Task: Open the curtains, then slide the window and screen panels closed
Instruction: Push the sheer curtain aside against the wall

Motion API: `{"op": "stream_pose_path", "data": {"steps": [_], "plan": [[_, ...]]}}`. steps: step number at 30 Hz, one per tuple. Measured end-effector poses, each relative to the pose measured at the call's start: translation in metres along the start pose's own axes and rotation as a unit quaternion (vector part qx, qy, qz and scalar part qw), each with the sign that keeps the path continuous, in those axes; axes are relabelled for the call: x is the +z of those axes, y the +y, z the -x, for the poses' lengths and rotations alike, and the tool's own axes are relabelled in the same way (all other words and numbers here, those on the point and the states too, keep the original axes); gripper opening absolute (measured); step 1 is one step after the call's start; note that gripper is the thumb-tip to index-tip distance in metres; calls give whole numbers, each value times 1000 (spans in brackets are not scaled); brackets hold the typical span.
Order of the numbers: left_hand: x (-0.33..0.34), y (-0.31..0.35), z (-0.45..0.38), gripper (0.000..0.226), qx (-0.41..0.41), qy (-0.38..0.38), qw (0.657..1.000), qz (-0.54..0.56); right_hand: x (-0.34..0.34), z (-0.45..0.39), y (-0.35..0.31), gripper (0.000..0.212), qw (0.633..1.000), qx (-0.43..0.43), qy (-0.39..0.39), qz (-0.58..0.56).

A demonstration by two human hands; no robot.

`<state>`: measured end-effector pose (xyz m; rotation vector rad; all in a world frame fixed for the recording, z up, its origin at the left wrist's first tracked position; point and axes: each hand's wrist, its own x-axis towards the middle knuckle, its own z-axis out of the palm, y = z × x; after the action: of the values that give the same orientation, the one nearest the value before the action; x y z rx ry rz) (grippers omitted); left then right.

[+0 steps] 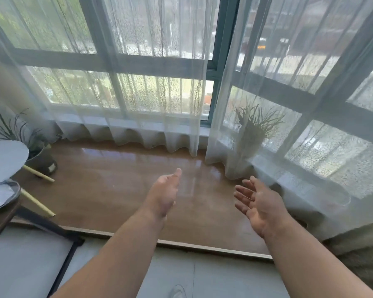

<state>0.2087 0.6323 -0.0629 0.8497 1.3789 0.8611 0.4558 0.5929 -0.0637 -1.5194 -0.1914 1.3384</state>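
While both sheer curtains, left curtain (138,82) and right curtain (267,93), hang drawn with only a narrow gap at the window frame (221,61), I hold my left hand (163,196) and right hand (257,205) released, grasping nothing, so I judge every step remains.

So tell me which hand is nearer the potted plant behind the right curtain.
Right. The right hand hangs open just below the potted plant, near the curtain hem. The left hand is open too, farther left over the wooden floor.
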Motion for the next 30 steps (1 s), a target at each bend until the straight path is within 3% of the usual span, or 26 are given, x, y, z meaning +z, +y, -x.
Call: {"op": "stream_pose_path", "data": {"steps": [6,16,23,25,30], "plan": [[5,62,-81,38,45,-15,999,11,46,-53,-55,27,1000,-24,-3,-1],[41,117,-217,34,24,-18,1000,-2,99,-189,-135,36,999,-22,-13,-31],[106,228,-306,49,53,7,999,-2,148,-277,-256,20,998,-35,-45,-4],[120,271,-325,50,83,5,996,12,168,-295,-303,22,996,-50,-67,15],[135,354,-361,77,118,46,992,22,222,-320,-394,27,990,-89,-104,39]]}}
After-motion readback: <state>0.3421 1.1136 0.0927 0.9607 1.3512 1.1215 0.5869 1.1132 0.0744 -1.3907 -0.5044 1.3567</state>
